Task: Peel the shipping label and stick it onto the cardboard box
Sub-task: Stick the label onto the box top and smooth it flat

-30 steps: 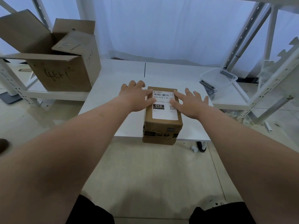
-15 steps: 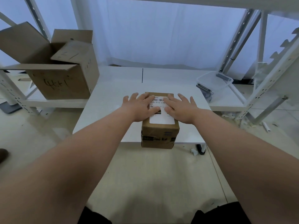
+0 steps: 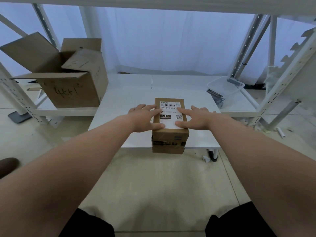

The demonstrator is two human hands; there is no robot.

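**Both hands flat on the labelled box**

The left hand (image 3: 145, 117) covers the left edge of the shipping label (image 3: 169, 123) and the right hand (image 3: 196, 118) covers its right edge, so the ends of the printed number line are hidden. The small print and the square code are too fine to read. A dark rounded shape (image 3: 8, 165) at 9 o'clock is cut off by the frame and cannot be identified.

From the cardboard box (image 3: 170, 137), a large open carton (image 3: 71, 89) with handwriting on its side sits at 10 o'clock on a low white shelf. A clear plastic tub (image 3: 225, 86) lies at 2 o'clock beside a white perforated rack (image 3: 290, 79). A pale curtain (image 3: 171, 40) hangs at 12 o'clock. Both bare forearms reach in from 7 and 5 o'clock and block much of the floor.

The cardboard box stands at the near edge of the white table (image 3: 130, 96), at the centre of view. It is brown, with dark printed tape across its front face. The label lies flat on its top, white, with a barcode at the far end and a black block reading 010. Both hands rest spread wide with straight fingers, gripping nothing. The left thumb presses the label's near left corner. The right forefinger touches its far right part and the right thumb its near right corner.
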